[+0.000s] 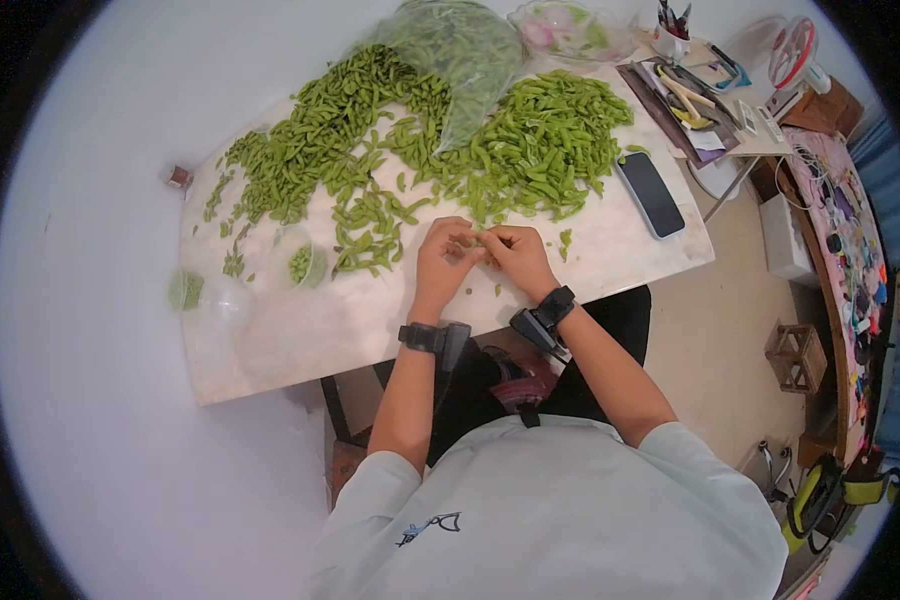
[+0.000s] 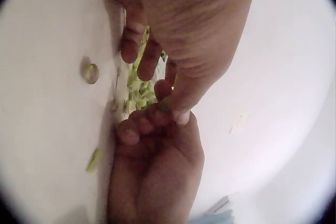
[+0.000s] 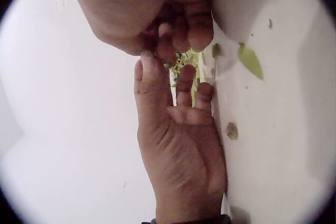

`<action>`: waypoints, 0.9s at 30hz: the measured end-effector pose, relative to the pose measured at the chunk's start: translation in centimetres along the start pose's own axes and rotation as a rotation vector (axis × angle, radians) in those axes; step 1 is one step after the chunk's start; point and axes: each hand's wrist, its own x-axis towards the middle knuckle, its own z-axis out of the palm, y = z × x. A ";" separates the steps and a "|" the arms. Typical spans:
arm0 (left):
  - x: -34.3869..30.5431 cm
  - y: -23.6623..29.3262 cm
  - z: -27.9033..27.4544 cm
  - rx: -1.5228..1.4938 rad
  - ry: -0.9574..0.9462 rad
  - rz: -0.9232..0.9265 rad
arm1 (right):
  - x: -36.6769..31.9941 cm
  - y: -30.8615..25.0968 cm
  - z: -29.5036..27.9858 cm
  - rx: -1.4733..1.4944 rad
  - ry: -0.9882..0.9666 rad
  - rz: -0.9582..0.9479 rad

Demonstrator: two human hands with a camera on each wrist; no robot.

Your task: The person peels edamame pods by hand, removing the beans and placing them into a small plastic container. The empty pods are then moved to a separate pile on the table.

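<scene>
Both hands meet above the table's near edge, fingertips together. The left hand (image 1: 443, 265) pinches a small green piece (image 2: 165, 103) between thumb and index finger; in the left wrist view only a bit of it shows. Curled at the same spot, the right hand (image 1: 522, 262) has its fingertips against it, the piece mostly hidden by fingers. Just beyond the hands lies a big heap of green pods (image 1: 550, 135). On the tabletop near the hands are a loose bean (image 2: 91, 74) and a pod (image 3: 250, 61).
A plastic bag of pods (image 1: 460, 50) stands at the back. Left of the hands are a clear cup with shelled beans (image 1: 301, 264) and another green-filled cup (image 1: 185, 289). A phone (image 1: 651, 195) lies at the right, with tools (image 1: 685, 100) on a side surface behind it.
</scene>
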 end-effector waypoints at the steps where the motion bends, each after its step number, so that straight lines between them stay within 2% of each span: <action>1: 0.0 0.0 0.1 -0.019 0.011 -0.006 | 0.0 0.1 0.0 0.005 -0.004 -0.001; 3: 0.1 0.1 0.2 -0.057 0.035 -0.020 | 0.1 0.4 -0.1 0.016 -0.014 -0.005; 6: -0.1 -0.2 -0.3 0.084 0.048 -0.045 | 0.6 1.9 0.3 -0.015 0.029 -0.085; 9: -0.1 0.7 0.0 0.092 0.067 -0.020 | 0.7 2.6 0.3 -0.002 0.014 -0.122; 15: -0.1 0.6 0.2 0.202 0.046 0.065 | 0.7 1.7 0.3 -0.035 0.027 -0.007; 18: -0.3 0.6 0.2 0.161 0.006 0.031 | 0.5 0.8 0.5 0.025 0.045 0.021; 21: -0.4 0.6 0.2 0.198 -0.005 0.042 | 1.0 1.9 0.8 -0.051 0.084 -0.089; 27: -0.4 0.5 0.4 0.187 -0.062 0.021 | 1.0 2.0 0.9 0.016 0.074 -0.039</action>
